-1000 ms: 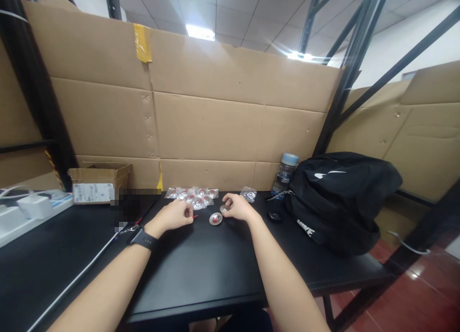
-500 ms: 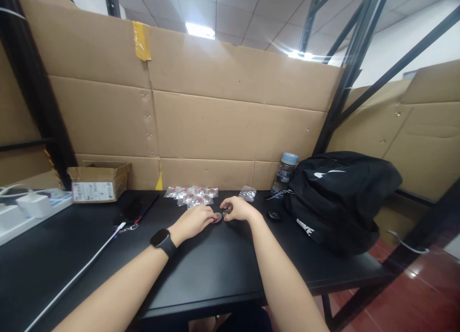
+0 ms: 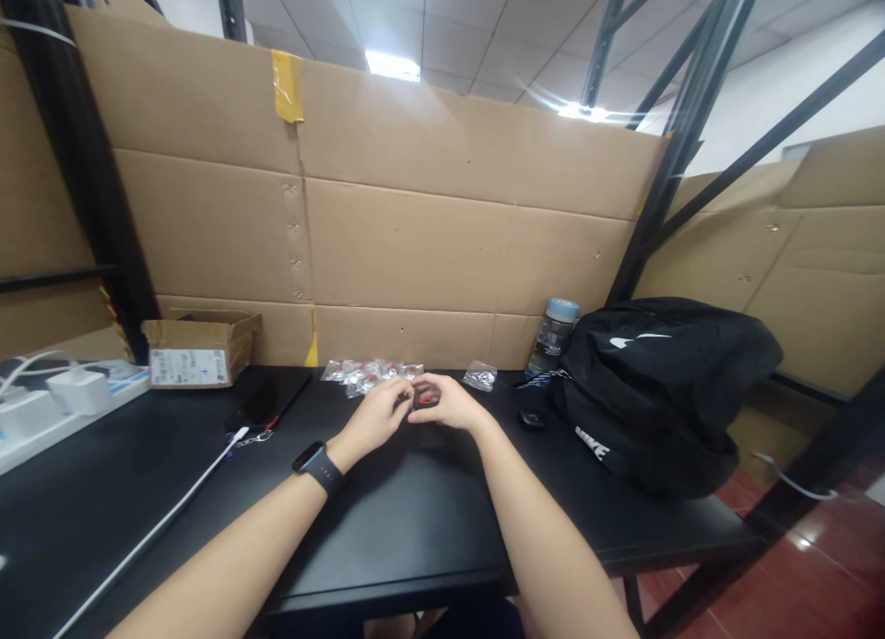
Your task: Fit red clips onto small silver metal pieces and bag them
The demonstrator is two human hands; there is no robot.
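My left hand (image 3: 379, 414), with a black watch (image 3: 318, 464) on its wrist, is closed in a pinch beside my right hand's fingertips. What lies between its fingers is hidden. My right hand (image 3: 453, 405) curls around a small red and dark piece (image 3: 429, 400), its exact kind too small to make out. Both hands almost meet over the black table (image 3: 401, 519). Just behind them lie several small clear packets (image 3: 356, 373) with red and silvery round pieces inside. Another clear packet (image 3: 480, 375) rests by itself behind my right hand.
A black backpack (image 3: 664, 390) and a bottle with a blue lid (image 3: 551, 339) stand at the right, near a small black object (image 3: 532, 420). To the left are an open carton (image 3: 200, 351), a phone (image 3: 266, 404), a white cable (image 3: 152, 524) and a power strip (image 3: 69, 413).
My hands have come together. The silvery round piece that showed by my left fingertips is now hidden, and a red part shows within my right hand. The view has shifted slightly.
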